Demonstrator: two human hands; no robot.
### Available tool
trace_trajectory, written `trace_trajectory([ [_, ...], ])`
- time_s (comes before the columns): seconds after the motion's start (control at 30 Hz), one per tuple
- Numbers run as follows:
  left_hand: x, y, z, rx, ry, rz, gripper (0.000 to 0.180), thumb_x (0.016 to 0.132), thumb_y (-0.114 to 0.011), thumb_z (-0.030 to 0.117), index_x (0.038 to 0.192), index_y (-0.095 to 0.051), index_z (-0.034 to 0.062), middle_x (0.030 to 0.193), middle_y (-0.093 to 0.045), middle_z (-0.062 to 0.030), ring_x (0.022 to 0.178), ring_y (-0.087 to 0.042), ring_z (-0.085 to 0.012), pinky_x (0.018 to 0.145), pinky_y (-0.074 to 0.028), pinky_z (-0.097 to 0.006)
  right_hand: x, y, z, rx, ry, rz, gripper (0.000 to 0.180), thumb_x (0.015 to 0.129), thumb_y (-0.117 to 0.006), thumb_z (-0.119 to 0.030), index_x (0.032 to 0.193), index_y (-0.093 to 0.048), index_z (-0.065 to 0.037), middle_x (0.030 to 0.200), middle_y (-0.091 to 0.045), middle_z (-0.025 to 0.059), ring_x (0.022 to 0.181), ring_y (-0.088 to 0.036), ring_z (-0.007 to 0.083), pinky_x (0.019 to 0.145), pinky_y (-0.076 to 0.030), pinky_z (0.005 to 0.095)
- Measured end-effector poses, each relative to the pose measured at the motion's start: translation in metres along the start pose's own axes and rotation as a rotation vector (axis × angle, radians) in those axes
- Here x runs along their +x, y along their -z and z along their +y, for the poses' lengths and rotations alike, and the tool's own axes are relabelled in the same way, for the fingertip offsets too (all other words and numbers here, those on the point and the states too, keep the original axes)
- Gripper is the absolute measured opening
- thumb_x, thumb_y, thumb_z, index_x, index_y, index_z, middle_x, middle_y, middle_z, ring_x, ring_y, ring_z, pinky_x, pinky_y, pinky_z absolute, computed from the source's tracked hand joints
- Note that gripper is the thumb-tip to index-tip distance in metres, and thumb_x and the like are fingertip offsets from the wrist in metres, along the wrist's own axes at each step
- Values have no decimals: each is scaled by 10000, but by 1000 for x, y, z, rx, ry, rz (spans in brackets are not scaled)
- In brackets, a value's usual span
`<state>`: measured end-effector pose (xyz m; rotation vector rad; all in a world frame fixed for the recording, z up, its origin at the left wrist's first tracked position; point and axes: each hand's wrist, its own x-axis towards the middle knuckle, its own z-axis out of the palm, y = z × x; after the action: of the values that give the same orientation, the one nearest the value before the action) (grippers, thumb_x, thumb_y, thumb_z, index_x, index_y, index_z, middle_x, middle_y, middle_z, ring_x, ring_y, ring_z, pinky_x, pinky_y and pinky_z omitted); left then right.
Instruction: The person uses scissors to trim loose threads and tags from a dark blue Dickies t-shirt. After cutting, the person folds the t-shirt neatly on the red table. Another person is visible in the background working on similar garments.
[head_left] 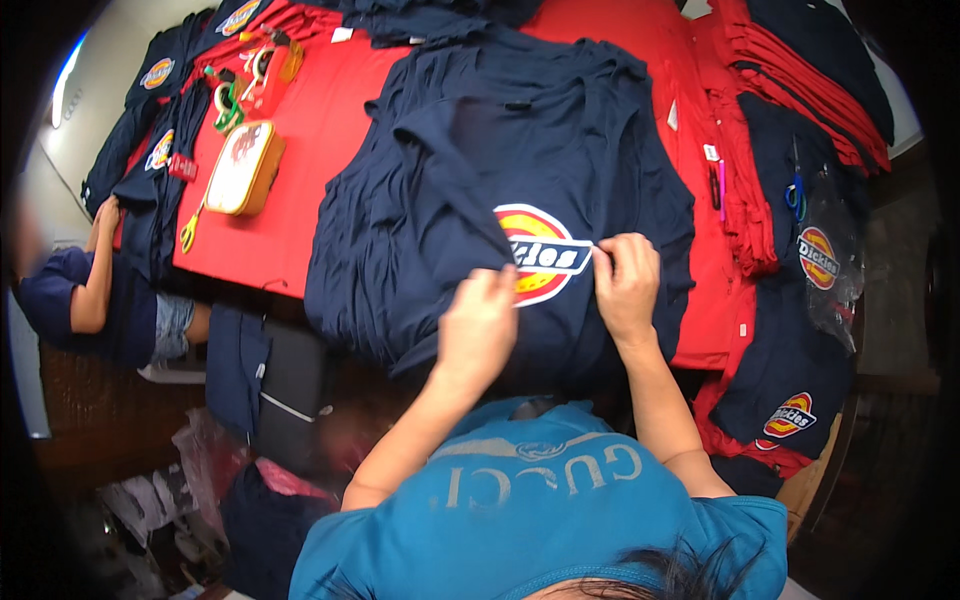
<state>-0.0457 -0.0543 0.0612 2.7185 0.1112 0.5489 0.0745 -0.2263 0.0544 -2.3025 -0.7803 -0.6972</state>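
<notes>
We see the navy shirt (590, 150) lying at the centre of the frame, on top of other navy cloth. Its emblem (545, 283) is red, yellow and white, with light letters across a dark bar; the left part of this writing is hidden under a fold, so we can read only its right part. Our left hand (478, 325), a little blurred, has its fingers closed on the shirt at this fold. Our right hand (627, 285) has bent fingers at the right tip of the emblem, but we cannot tell whether they pinch the cloth. Similar emblems are on the garments (795, 360) at the right side, where a clear bag (838, 300) partly covers one, and on the pile (150, 205) at the upper left. There, a red tag (183, 166) carries print too small for us to read. At the lower centre, our teal top (540, 530) shows pale, worn letters upside down, and the lower edge of the frame cuts this top. At the left side, a co-worker (75, 300) is partly lost in the dark rim, with the face blurred.
</notes>
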Motion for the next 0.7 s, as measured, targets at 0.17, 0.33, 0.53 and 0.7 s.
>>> trace_trajectory([
  [0.17,-32,-14,14,-212,-64,-149,456,785,-641,22,1225,-557,-64,1178,-559,-177,1014,-583,-316,864,-518,-382,-45,-25,-22,113,45,-324,207,852,-567,-52,1046,-638,-41,995,-637,80,943,-586,278,814,-423,413],
  [0.33,-20,33,-28,-278,-7,-15,238,772,-554,-77,966,-647,23,979,-668,-145,929,-659,-309,819,-537,-379,-30,21,-5,508,-223,-199,340,844,-439,100,1062,-678,-6,1055,-680,156,1016,-649,285,914,-505,349],
  [0.53,-10,46,-64,-91,-40,-269,186,802,-692,74,978,-639,44,978,-585,-107,901,-618,-306,801,-514,-379,-16,46,52,498,-496,-161,243,899,-545,19,1096,-678,-32,1026,-654,57,813,-598,136,735,-476,247],
  [0.7,3,89,-107,-99,54,-207,208,757,-742,83,870,-614,-37,934,-540,-131,861,-589,-277,759,-486,-344,-31,42,77,373,-148,-407,193,819,-676,-63,1002,-665,-6,970,-589,106,897,-609,221,809,-485,328],
])
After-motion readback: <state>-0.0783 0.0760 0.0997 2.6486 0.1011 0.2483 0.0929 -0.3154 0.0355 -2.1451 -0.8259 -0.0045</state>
